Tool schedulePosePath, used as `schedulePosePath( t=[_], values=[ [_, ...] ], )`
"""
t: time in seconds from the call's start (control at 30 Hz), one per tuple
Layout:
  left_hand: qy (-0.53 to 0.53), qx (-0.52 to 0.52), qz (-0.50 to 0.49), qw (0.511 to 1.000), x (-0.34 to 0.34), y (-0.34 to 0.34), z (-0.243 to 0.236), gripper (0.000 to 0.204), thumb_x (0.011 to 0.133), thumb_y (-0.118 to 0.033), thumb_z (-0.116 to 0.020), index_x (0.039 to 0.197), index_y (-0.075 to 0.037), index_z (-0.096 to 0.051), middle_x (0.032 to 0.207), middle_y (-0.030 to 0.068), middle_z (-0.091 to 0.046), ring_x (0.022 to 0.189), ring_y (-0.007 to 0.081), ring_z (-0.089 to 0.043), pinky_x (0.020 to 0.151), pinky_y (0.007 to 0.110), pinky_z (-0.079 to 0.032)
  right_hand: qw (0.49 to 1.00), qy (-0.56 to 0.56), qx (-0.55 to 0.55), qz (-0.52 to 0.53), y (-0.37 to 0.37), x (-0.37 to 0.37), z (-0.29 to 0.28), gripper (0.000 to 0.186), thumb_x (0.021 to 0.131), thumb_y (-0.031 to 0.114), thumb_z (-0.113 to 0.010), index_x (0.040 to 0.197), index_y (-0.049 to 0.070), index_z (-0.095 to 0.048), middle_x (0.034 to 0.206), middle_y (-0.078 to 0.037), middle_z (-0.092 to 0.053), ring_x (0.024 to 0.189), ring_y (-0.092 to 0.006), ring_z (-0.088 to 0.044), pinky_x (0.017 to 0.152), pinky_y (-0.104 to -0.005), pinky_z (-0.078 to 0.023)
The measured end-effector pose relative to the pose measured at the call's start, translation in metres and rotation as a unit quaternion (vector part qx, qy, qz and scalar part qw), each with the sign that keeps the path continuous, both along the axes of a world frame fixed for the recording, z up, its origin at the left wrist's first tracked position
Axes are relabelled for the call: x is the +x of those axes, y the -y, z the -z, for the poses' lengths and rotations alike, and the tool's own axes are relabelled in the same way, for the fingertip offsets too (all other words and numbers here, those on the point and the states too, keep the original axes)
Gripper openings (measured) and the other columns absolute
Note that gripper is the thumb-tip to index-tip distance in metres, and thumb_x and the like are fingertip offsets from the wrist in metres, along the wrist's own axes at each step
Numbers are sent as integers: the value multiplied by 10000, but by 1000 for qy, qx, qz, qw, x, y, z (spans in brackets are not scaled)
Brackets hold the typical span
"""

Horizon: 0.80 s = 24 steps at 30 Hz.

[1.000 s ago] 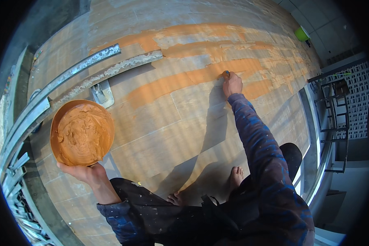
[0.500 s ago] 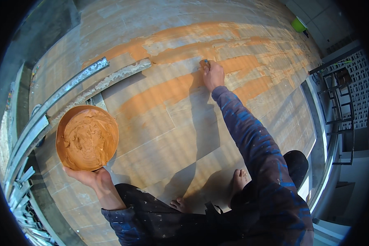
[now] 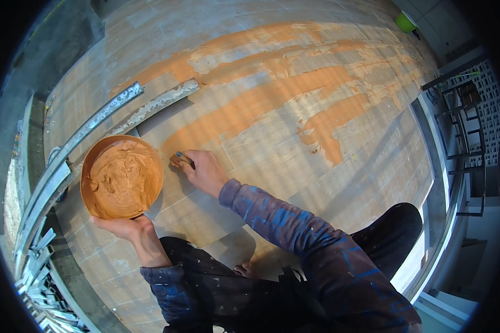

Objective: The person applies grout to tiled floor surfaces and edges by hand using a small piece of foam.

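A: What is hidden?
B: The bowl (image 3: 86, 186), left of centre in the frame, is held from below by the left hand (image 3: 129, 226); most of its fingers are covered by the bowl, so how widely they are spread cannot be told. A small scraper (image 3: 179, 161) is pinched in the closed fingers of the right hand (image 3: 205, 171), just beside the bowl; its edge is hard to make out.
A: And what is cut off?
B: Metal strips (image 3: 44, 299) are cut by the dark rim at lower left. One foot (image 3: 244, 269) is partly covered by the dark trousers (image 3: 233, 288).
A: The surface?
B: The tiled floor (image 3: 266, 150) is streaked with orange paste (image 3: 261, 100) across the upper middle, and more is heaped in the bowl. Striped shadows are cast over it.
A: The room?
B: A green bucket (image 3: 405, 22) is seen at upper right, and a black metal frame (image 3: 466, 150) below it, before a patterned wall (image 3: 491, 111).
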<state>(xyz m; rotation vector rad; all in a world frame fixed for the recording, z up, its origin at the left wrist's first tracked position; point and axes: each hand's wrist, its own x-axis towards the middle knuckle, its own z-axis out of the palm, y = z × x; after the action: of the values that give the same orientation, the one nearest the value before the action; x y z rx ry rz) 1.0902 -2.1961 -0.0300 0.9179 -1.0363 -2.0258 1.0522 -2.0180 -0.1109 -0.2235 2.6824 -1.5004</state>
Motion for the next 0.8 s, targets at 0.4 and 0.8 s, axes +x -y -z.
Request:
schedulePosePath(
  t=[0.4, 0.8],
  values=[
    [-16, 5, 57, 998, 1, 26, -15, 718, 1068, -679, -267, 1553, -187, -465, 1572, 52, -509, 1454, 275, -485, 1206, 458, -417, 882, -187, 395, 177, -113, 49, 5, 109, 805, 47, -651, 895, 4, -696, 925, -147, -653, 889, -318, -644, 779, -414, -560],
    [10, 28, 129, 991, -2, -53, 10, 702, 1083, -652, -208, 1564, -201, -452, 1593, 48, -483, 1486, 284, -444, 1223, 507, -376, 876, -158, 350, 291, -312, 59, 8, 187, 838, -16, -620, 1017, -15, -673, 1005, -195, -693, 1001, -398, -610, 897, -484, -501]
  ],
)
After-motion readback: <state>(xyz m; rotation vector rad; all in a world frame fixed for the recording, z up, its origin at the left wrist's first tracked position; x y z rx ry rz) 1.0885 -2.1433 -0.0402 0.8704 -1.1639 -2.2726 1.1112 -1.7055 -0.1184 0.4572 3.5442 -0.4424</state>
